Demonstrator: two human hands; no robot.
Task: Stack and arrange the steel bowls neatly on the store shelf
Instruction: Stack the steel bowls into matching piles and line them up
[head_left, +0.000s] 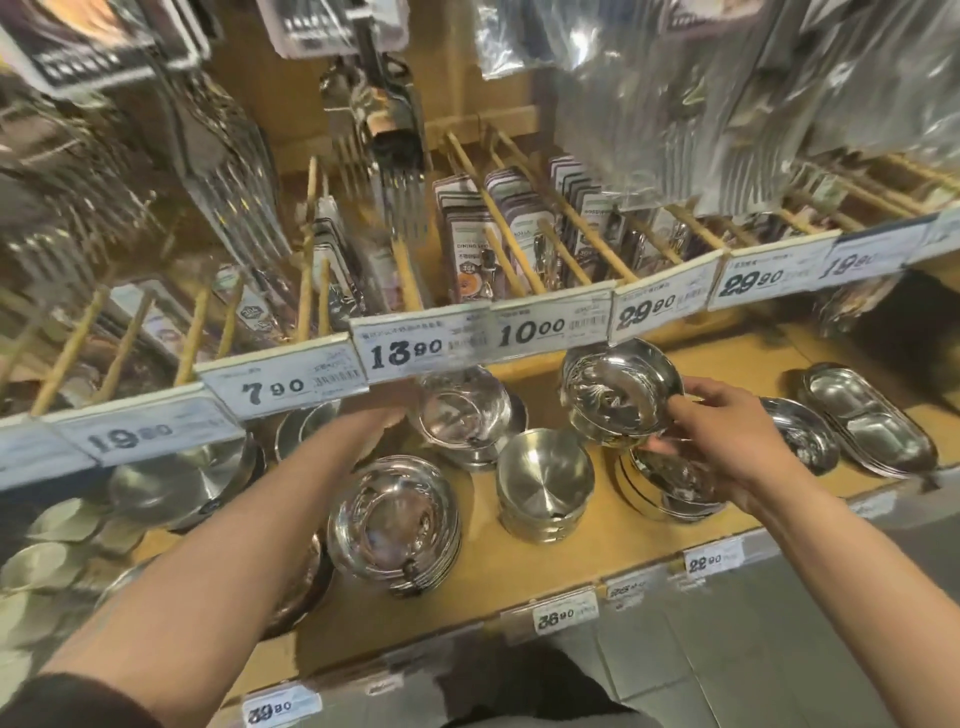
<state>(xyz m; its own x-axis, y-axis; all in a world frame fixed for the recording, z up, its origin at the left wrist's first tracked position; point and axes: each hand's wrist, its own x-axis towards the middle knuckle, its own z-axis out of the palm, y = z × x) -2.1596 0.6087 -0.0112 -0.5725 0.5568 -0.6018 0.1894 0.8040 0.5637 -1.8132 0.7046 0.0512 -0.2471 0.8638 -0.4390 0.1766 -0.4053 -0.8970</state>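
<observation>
**Sorting steel bowls by kind along the lower shelf**

Starting at the left, we see large steel bowls (171, 483) sitting far back under the upper shelf's price tags (280, 382), partly hidden by that strip. Our left hand (382, 418) reaches deep into the same shadowed space, beside a stack of shiny bowls (465, 415); the tag strip covers the fingers, so we cannot tell whether that grip is spread or closed on anything. We judge it is going in to steady or fetch a bowl from the back row.

Nearer the shelf's front edge stands a nested pile of polished bowls (395, 525), leaning a little. Just right of it is a neat stack of brushed bowls (545, 483), kept apart because their finish and shape differ.

Further right, our right hand (727, 431) holds a small stack of mirror bowls (621, 395) lifted and tilted, thumb and fingers pinching its near rim. Held by the rim this way, the stack can be lowered straight onto the matching bowls (675, 483) lying under the hand. That seems the step in hand: merging like with like.

At the far right, oval divided trays (867, 421) lie flat on the wooden shelf (597, 561), already in their own spot.
</observation>
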